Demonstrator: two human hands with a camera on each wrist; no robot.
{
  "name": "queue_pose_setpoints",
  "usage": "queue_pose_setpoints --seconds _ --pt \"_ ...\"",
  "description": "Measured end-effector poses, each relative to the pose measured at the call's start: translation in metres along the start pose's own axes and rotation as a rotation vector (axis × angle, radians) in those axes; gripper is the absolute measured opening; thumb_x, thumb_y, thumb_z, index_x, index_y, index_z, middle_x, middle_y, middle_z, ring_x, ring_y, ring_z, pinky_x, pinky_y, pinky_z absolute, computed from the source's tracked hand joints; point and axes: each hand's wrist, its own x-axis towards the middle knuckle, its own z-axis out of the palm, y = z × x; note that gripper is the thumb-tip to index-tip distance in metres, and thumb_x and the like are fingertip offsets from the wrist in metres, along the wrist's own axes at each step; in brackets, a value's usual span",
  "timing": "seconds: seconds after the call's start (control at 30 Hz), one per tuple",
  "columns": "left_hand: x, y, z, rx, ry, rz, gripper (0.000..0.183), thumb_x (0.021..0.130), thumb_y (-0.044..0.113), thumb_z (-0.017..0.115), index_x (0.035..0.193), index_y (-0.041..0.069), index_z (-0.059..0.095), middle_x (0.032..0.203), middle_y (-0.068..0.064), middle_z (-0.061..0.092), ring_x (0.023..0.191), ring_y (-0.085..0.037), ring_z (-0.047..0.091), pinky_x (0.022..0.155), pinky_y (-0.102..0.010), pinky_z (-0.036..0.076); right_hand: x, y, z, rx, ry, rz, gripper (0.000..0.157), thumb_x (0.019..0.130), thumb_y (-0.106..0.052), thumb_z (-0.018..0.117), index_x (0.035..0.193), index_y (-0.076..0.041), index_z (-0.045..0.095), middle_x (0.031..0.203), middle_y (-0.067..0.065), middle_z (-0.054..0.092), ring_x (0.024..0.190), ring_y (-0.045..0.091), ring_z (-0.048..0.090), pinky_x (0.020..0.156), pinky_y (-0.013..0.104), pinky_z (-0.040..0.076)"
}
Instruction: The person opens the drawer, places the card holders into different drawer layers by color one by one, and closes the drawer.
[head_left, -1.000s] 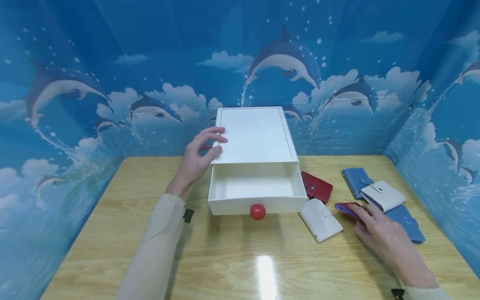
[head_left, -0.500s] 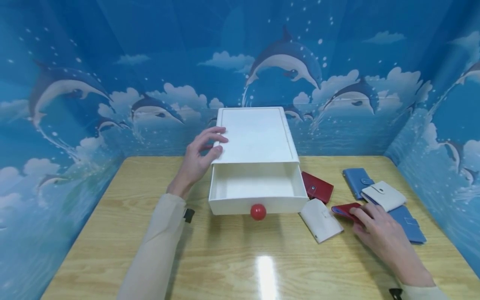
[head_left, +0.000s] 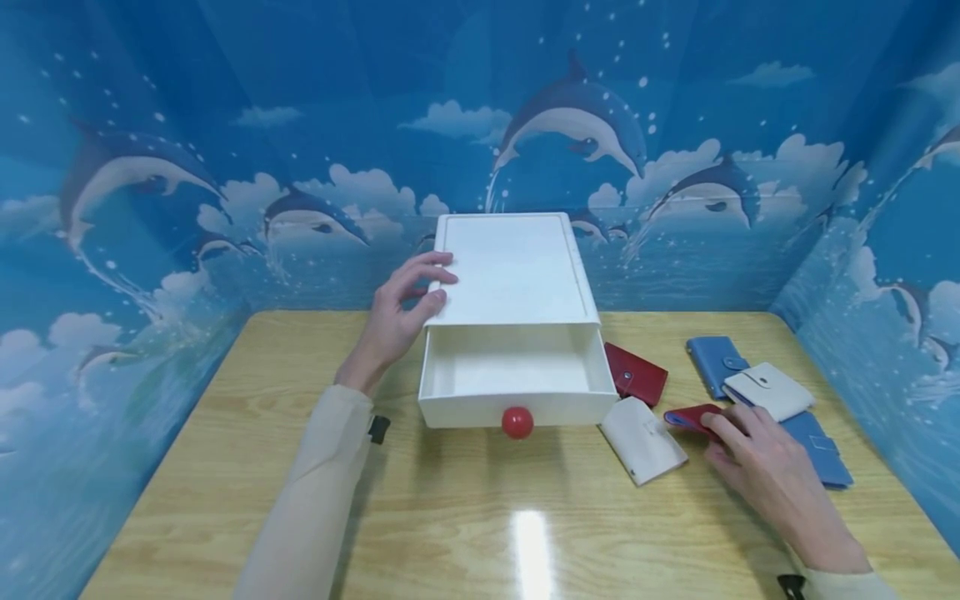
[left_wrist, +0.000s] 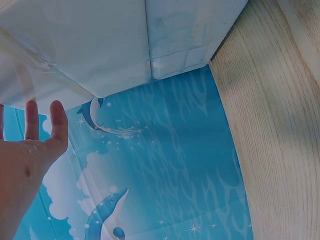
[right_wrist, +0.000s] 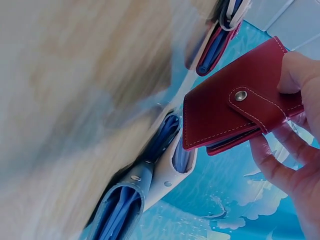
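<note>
My left hand [head_left: 397, 312] rests on the left edge of a white box [head_left: 510, 267], its fingers laid over the top; the left wrist view shows these fingers extended along the white surface. The box's drawer [head_left: 465, 410] is pulled out towards me, with a red round knob [head_left: 517, 422] on its front and a bare floor inside. In my right hand [head_left: 780, 475] a small red snap wallet [right_wrist: 225, 102] is pinched between thumb and fingers, a tilted edge facing the drawer. Its stitched flap and metal snap show in the right wrist view.
Beside the drawer lie another red wallet [head_left: 636, 375] and a cream wallet [head_left: 643, 442]. Further right, a cream wallet [head_left: 768, 392] overlaps blue ones, including a blue wallet [head_left: 712, 362] behind and a blue wallet [head_left: 821, 454] in front. Dolphin-print cloth [head_left: 337, 125] surrounds the wooden table [head_left: 247, 433].
My right hand has shifted the red wallet slightly left and tilted it, so more of its red face shows. The left hand stays on the box, and the drawer has not moved.
</note>
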Motion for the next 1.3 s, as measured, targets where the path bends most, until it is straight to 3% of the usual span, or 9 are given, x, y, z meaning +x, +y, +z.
queue_pose_setpoints --seconds 0.17,0.33,0.53,0.77,1.0,1.3 --pt "0.001 0.0 0.0 -0.005 0.006 0.006 0.024 0.1 0.03 0.059 0.117 0.018 0.071 0.149 0.009 0.055 0.144 -0.014 0.043 0.109 -0.057 0.043 0.002 -0.002 -0.002 0.003 0.026 -0.007 0.039 0.095 -0.032 0.039 0.099 -0.007 0.068 0.092 0.013 0.065 0.08 0.028 0.059 0.057 0.048 0.054" --pt "0.0 0.0 0.0 -0.006 0.005 0.005 0.024 0.1 0.03 0.059 0.117 0.017 0.071 0.149 0.008 0.055 0.144 -0.014 0.043 0.109 -0.057 0.044 0.007 -0.006 -0.007 -0.001 0.096 -0.019 0.056 0.105 -0.046 0.031 0.095 -0.007 0.07 0.091 0.013 0.066 0.08 0.027 0.06 0.059 0.047 0.054" --pt "0.0 -0.001 0.0 -0.003 0.011 0.005 0.024 0.1 0.03 0.059 0.117 0.018 0.071 0.149 0.008 0.056 0.144 -0.014 0.043 0.109 -0.057 0.044 0.013 -0.009 -0.012 0.025 0.164 -0.033 0.053 0.105 -0.046 0.036 0.095 -0.007 0.071 0.091 0.011 0.066 0.081 0.026 0.059 0.059 0.044 0.051" --pt "-0.001 -0.001 0.0 -0.005 0.008 0.006 0.024 0.1 0.03 0.059 0.117 0.018 0.071 0.149 0.008 0.055 0.144 -0.014 0.044 0.11 -0.057 0.044 0.022 -0.013 -0.018 -0.001 0.158 -0.019 0.054 0.105 -0.043 0.035 0.096 -0.003 0.071 0.093 0.014 0.067 0.083 0.026 0.06 0.064 0.044 0.052" --pt "0.0 -0.002 0.0 -0.002 0.012 0.009 0.024 0.1 0.029 0.059 0.117 0.017 0.071 0.149 0.008 0.056 0.144 -0.013 0.043 0.11 -0.056 0.044 0.035 -0.019 -0.023 0.062 0.312 -0.03 0.048 0.102 -0.036 0.043 0.09 0.0 0.072 0.088 0.016 0.067 0.079 0.027 0.059 0.069 0.032 0.045" --pt "-0.001 0.0 0.001 0.0 0.011 0.003 0.024 0.1 0.03 0.059 0.117 0.018 0.071 0.149 0.008 0.055 0.144 -0.014 0.044 0.11 -0.056 0.044 0.041 -0.027 -0.033 0.095 0.345 -0.014 0.052 0.103 -0.04 0.045 0.09 0.002 0.073 0.087 0.017 0.067 0.077 0.026 0.057 0.076 0.022 0.042"
